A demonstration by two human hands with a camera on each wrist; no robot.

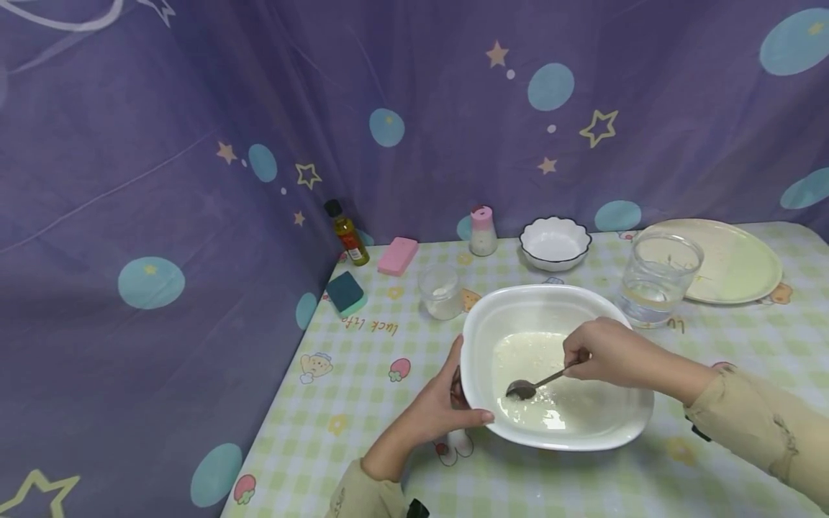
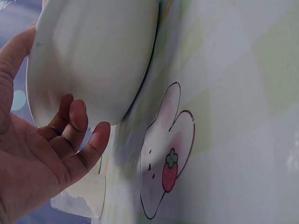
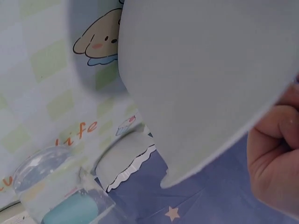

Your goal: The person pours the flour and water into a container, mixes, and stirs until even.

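Bowl (image 1: 550, 302) of white batter could slop over if the spoon (image 1: 526, 387), pinched in the right hand (image 1: 605, 352), stirs hard; left-hand fingers (image 2: 77, 128) only cup its rim.

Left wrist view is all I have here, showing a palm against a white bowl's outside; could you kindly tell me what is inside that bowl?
Observer: The large white bowl holds a pale, milky liquid.
Operator: Thank you. Is the other hand doing anything?
Observer: The right hand pinches a metal spoon, whose tip sits in the liquid.
Operator: And how does my hand hold the bowl from above?
Observer: The left hand grips the near-left rim, thumb over the edge.
Operator: What stands just behind the bowl?
Observer: A small glass jar and a clear cup with some water.
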